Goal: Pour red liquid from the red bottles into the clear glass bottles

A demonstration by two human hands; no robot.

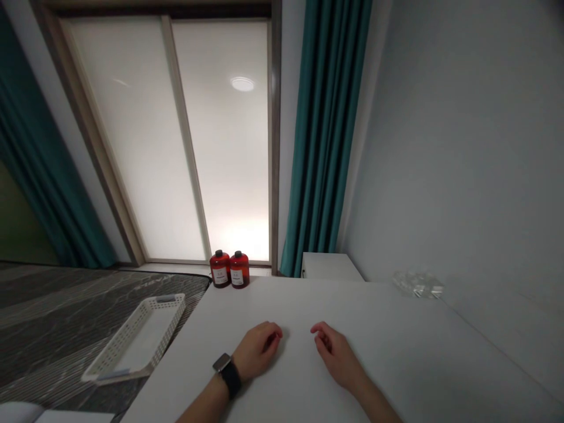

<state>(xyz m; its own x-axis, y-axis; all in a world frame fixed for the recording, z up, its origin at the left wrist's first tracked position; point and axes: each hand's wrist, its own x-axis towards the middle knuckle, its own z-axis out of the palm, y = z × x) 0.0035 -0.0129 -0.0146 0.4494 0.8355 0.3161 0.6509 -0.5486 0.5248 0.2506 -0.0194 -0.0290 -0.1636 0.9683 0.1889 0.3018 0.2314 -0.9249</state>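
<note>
My left hand (258,351) rests on the white table (282,301), with its fingers loosely curled and a small gap between thumb and fingertips. Nothing shows in it. A dark-strapped watch (230,374) is on that wrist. To its right, a short way off, my right hand (335,354) also lies on the tabletop, half curled, thumb apart from the index finger and no object in it. Two red bottles with black caps, one on the left (220,270) and one on the right (239,271), stand upright side by side at the table's far left corner, beyond my left hand.
A white plastic basket (164,341) lies on the dark patterned surface (57,317) left of the table. Clear crinkled plastic (418,284) sits at the far right by the wall. Behind the table are a white cabinet (330,266) and a teal curtain (328,147).
</note>
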